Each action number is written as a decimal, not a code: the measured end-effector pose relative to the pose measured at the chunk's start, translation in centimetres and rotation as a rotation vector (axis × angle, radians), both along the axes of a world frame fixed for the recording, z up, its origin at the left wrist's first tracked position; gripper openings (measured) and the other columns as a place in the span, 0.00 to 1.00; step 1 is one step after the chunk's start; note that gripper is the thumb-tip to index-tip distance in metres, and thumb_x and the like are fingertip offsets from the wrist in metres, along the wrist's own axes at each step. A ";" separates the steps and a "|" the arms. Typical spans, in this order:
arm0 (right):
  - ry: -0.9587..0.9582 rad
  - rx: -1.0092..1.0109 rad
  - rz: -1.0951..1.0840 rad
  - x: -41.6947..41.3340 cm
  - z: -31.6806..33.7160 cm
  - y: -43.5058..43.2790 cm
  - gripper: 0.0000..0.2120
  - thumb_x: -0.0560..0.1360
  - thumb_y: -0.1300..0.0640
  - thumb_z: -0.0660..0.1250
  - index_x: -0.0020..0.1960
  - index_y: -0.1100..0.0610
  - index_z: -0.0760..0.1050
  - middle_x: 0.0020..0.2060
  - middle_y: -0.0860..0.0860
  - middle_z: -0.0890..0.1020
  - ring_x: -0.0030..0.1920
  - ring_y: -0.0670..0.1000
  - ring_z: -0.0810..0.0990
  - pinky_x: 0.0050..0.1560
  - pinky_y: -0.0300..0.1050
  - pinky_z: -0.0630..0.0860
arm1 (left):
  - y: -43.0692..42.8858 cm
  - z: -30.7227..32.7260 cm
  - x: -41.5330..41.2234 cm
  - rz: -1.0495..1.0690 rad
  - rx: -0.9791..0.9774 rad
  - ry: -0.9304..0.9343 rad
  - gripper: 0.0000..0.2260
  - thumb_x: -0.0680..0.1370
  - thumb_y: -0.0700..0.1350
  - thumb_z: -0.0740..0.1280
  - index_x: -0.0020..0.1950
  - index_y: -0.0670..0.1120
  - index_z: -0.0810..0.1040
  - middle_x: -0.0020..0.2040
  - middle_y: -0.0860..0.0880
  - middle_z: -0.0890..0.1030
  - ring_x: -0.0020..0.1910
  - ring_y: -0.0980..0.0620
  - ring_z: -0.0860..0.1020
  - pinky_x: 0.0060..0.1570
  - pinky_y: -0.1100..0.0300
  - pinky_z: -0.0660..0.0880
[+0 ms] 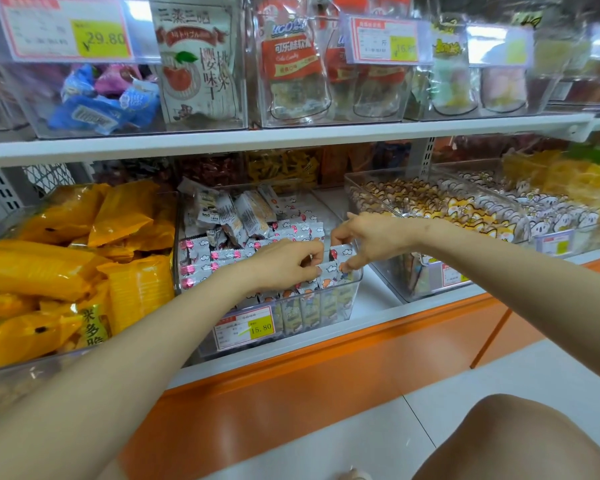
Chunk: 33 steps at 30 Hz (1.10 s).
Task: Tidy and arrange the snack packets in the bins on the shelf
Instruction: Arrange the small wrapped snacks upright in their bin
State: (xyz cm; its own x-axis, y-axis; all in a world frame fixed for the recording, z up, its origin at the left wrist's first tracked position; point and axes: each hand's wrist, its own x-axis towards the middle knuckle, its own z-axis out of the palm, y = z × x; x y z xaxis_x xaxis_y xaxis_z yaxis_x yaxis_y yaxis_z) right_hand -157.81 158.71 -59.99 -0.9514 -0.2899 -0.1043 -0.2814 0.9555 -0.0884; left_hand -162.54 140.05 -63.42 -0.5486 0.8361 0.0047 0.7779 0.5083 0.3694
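Straightening packets in middle bin, lower shelf.
Left hand fingers curl onto packets' tops; right hand pinches end packet at bin's 5 o'clock corner. Keep it upright, flush with neighbours.

On the white lower shelf clear bins stand side by side. The left bin holds yellow packets, the middle bin small white packets, and the right bin seemingly cartoon-printed sweets.

Price label (reads 15.80); orange plinth above pale floor tiles.
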 end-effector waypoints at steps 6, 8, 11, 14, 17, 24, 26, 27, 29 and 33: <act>-0.071 -0.170 -0.009 0.3 -0.2 0.7 0.14 0.70 0.53 0.73 0.52 0.56 0.75 0.50 0.53 0.79 0.54 0.53 0.76 0.61 0.56 0.70 | -0.5 -0.1 0.3 -0.012 0.008 0.083 0.08 0.80 0.49 0.58 0.43 0.51 0.64 0.34 0.51 0.75 0.30 0.53 0.68 0.34 0.56 0.64; -0.088 -0.161 -0.006 0.3 -0.3 0.6 0.14 0.70 0.54 0.73 0.52 0.56 0.75 0.51 0.52 0.79 0.55 0.52 0.76 0.62 0.54 0.69 | -0.5 -0.2 0.4 -0.012 0.018 0.140 0.07 0.81 0.49 0.57 0.44 0.50 0.64 0.34 0.50 0.75 0.29 0.53 0.67 0.32 0.56 0.62; -0.079 -0.053 0.022 -0.1 0.0 0.4 0.14 0.71 0.53 0.73 0.52 0.57 0.74 0.50 0.54 0.80 0.53 0.55 0.76 0.64 0.60 0.65 | -0.5 -0.3 0.2 -0.005 0.042 0.169 0.07 0.81 0.49 0.58 0.43 0.51 0.63 0.37 0.48 0.78 0.30 0.52 0.68 0.33 0.56 0.64; -0.085 0.081 0.027 -0.3 0.2 -0.2 0.18 0.71 0.52 0.71 0.58 0.55 0.73 0.51 0.54 0.79 0.52 0.55 0.76 0.59 0.55 0.70 | -0.3 0.0 0.2 -0.018 0.032 0.105 0.10 0.80 0.49 0.60 0.40 0.53 0.63 0.33 0.54 0.74 0.30 0.55 0.68 0.35 0.57 0.65; -0.061 0.216 0.030 -0.1 0.3 -1.1 0.20 0.72 0.52 0.70 0.62 0.52 0.73 0.46 0.53 0.76 0.47 0.52 0.73 0.44 0.45 0.67 | -0.1 -0.1 0.2 -0.031 0.035 0.031 0.06 0.78 0.49 0.63 0.44 0.52 0.67 0.33 0.58 0.72 0.33 0.60 0.70 0.37 0.58 0.67; -0.045 0.071 -0.010 0.0 0.3 -0.5 0.20 0.69 0.53 0.74 0.60 0.54 0.76 0.48 0.58 0.79 0.48 0.57 0.75 0.46 0.49 0.69 | -0.1 -0.4 0.5 -0.017 0.040 0.192 0.06 0.80 0.49 0.59 0.46 0.51 0.64 0.37 0.51 0.78 0.34 0.51 0.70 0.31 0.58 0.61; -0.053 0.024 -0.009 0.1 0.3 -0.4 0.20 0.69 0.54 0.74 0.60 0.54 0.76 0.49 0.59 0.79 0.48 0.57 0.76 0.47 0.47 0.68 | -0.1 -0.5 0.5 -0.021 0.048 0.216 0.05 0.81 0.49 0.57 0.46 0.52 0.63 0.38 0.51 0.80 0.33 0.50 0.71 0.30 0.58 0.60; -0.053 0.008 -0.011 0.1 0.2 -0.3 0.20 0.69 0.54 0.74 0.60 0.54 0.77 0.49 0.59 0.79 0.48 0.57 0.76 0.47 0.46 0.68 | -0.1 -0.6 0.4 -0.021 0.053 0.219 0.05 0.81 0.49 0.57 0.46 0.52 0.62 0.38 0.50 0.80 0.34 0.49 0.72 0.30 0.58 0.60; -0.048 -0.005 -0.017 0.1 0.1 -0.3 0.20 0.69 0.54 0.74 0.60 0.55 0.77 0.48 0.59 0.79 0.48 0.57 0.76 0.45 0.45 0.66 | 0.0 -0.7 0.3 -0.021 0.053 0.231 0.06 0.81 0.49 0.57 0.45 0.53 0.62 0.39 0.50 0.81 0.35 0.48 0.73 0.31 0.57 0.60; -0.044 0.018 -0.020 0.1 0.1 -0.3 0.21 0.68 0.52 0.75 0.60 0.54 0.77 0.49 0.58 0.80 0.49 0.57 0.76 0.47 0.47 0.67 | -0.1 -0.7 0.4 -0.012 0.065 0.235 0.05 0.81 0.49 0.57 0.46 0.52 0.63 0.37 0.51 0.81 0.31 0.52 0.71 0.29 0.60 0.60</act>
